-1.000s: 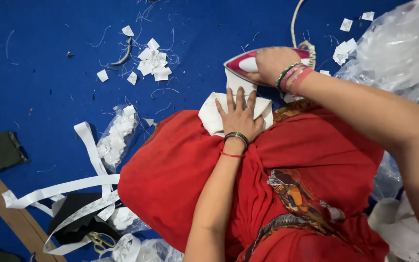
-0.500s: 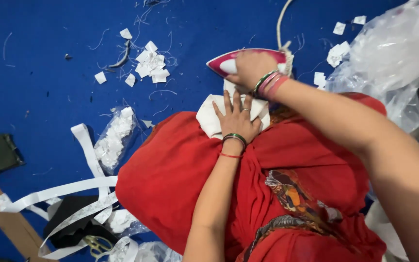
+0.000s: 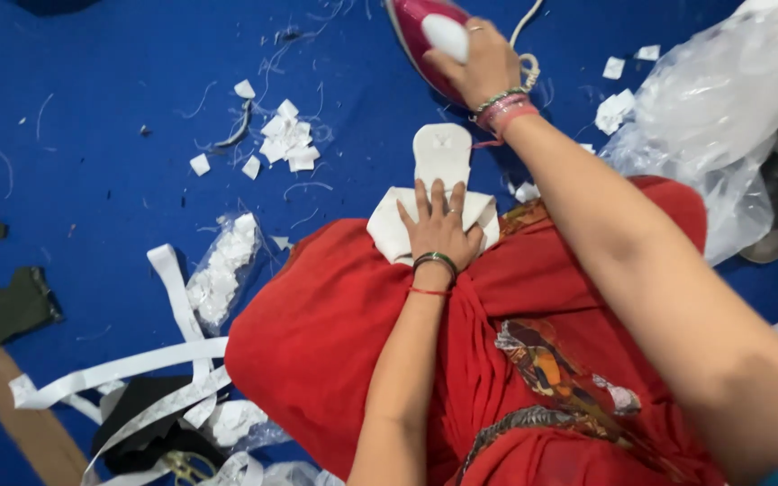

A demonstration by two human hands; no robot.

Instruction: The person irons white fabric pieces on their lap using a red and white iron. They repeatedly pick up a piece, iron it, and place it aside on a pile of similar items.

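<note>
- Left hand [image 3: 438,229]: laid flat, palm down, fingers spread and closed on nothing, pressing a folded white cloth piece [image 3: 389,229] against the work surface. Two bangles sit on the wrist.
- Right hand [image 3: 479,63]: closed around the handle of a pink iron [image 3: 420,36], with bangles on the wrist.
- Iron: at the top edge of the view, well apart from the white cloth piece; its cord [image 3: 526,22] runs off the top of the frame. Whether its sole touches the surface cannot be told.
- White cloth piece: a rounded tab [image 3: 441,153] extends from it beyond the left fingertips, lying flat on the blue surface [image 3: 92,135].
- Red garment [image 3: 335,333]: bunched under both forearms, touching the near edge of the white cloth piece.
- Small white scraps [image 3: 285,144]: scattered on the blue surface to the left of the tab.
- Clear bag of white pieces [image 3: 222,274]: lies just beside the left edge of the red garment.
- White strips [image 3: 119,369]: lie crossed at lower left.
- Clear plastic bag [image 3: 713,117]: crumpled at the right, beyond the right forearm.
</note>
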